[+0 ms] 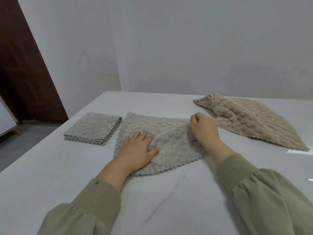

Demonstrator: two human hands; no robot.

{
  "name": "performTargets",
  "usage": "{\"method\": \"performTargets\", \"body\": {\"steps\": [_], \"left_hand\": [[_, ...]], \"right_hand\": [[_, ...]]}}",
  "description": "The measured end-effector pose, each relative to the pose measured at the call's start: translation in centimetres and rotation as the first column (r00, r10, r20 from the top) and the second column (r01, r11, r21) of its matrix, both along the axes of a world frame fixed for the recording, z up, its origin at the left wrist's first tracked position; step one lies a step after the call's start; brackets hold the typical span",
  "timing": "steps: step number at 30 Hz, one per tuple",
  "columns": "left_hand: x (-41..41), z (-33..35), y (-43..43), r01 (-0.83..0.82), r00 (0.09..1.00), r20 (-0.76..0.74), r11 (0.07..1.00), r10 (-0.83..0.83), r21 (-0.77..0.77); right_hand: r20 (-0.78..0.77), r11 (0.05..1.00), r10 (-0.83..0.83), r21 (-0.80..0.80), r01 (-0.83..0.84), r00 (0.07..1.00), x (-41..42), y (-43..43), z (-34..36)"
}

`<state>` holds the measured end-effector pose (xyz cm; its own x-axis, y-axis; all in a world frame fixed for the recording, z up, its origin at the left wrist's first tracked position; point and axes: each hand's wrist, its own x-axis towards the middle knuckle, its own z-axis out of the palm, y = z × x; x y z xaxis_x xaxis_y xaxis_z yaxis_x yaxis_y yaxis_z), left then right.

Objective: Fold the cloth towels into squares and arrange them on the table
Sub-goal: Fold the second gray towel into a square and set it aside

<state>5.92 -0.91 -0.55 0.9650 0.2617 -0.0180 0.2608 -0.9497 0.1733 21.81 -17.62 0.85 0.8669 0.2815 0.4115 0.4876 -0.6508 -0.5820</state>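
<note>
L grip (137, 150) spread flat on towel (169, 133); its long axis runs rightward to R grip (203, 129), curled, we can't confirm pinch.

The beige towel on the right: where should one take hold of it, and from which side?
Probably pinch the beige towel at its far left corner, coming from the left: that corner is rumpled and raised off the table, while the other edges lie flat.

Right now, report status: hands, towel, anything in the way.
Left hand flat, pressing the middle grey towel. Right hand curled at its far right corner, grip hidden. Folded towel lies left, beige towel unfolded right. No obstruction seen.
</note>
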Motion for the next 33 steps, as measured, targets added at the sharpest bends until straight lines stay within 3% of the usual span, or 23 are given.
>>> {"method": "performTargets", "body": {"steps": [4, 8, 11, 16, 19, 24, 27, 29, 33], "left_hand": [[0.2, -0.1, 0.0, 0.034, 0.999, -0.002, 0.999, -0.034, 0.002], [0.3, -0.2, 0.1, 0.041, 0.999, -0.020, 0.999, -0.041, 0.023], [0.4, -0.3, 0.1, 0.050, 0.999, -0.006, 0.999, -0.050, 0.016], [0.3, -0.5, 0.2, 0.055, 0.998, 0.013, 0.998, -0.055, 0.011], [0.2, -0.5, 0.2, 0.067, 0.998, 0.022, 0.998, -0.067, 0.001], [-0.5, 0.1, -0.3, 0.081, 0.975, 0.210, 0.995, -0.068, -0.054], [-1.7, 0.7, -1.5, 0.187, 0.914, 0.382, 0.978, -0.139, -0.090], [-2.6, 0.9, -2.3, 0.252, 0.895, 0.402, 0.962, -0.191, -0.104], [-4.2, 1.2, -2.4, 0.268, 0.906, 0.379, 0.949, -0.190, -0.166]], "right_hand": [[-0.072, 0.961, -0.062, -0.273, 0.040, 0.995, 2.5, -0.4, -0.5], [-0.120, 0.950, -0.078, -0.309, 0.037, 0.990, 3.7, 0.1, 0.0], [-0.038, 0.977, -0.104, -0.189, 0.095, 0.994, 3.6, 0.5, -0.2], [-0.020, 0.969, -0.101, 0.226, 0.103, 0.995, 2.6, 0.3, -0.5], [0.092, 0.956, -0.103, 0.285, 0.073, 0.990, 1.4, -0.3, -0.5], [0.338, 0.995, 0.051, 0.064, -0.077, 0.940, -3.1, -0.9, -1.0], [0.317, 0.970, 0.177, -0.215, -0.111, 0.932, -5.5, -1.5, -2.0], [0.357, 0.938, 0.216, -0.335, -0.091, 0.909, -6.6, -2.0, -2.7], [0.453, 0.937, 0.125, -0.347, 0.045, 0.883, -7.9, -3.1, -2.0]]}}
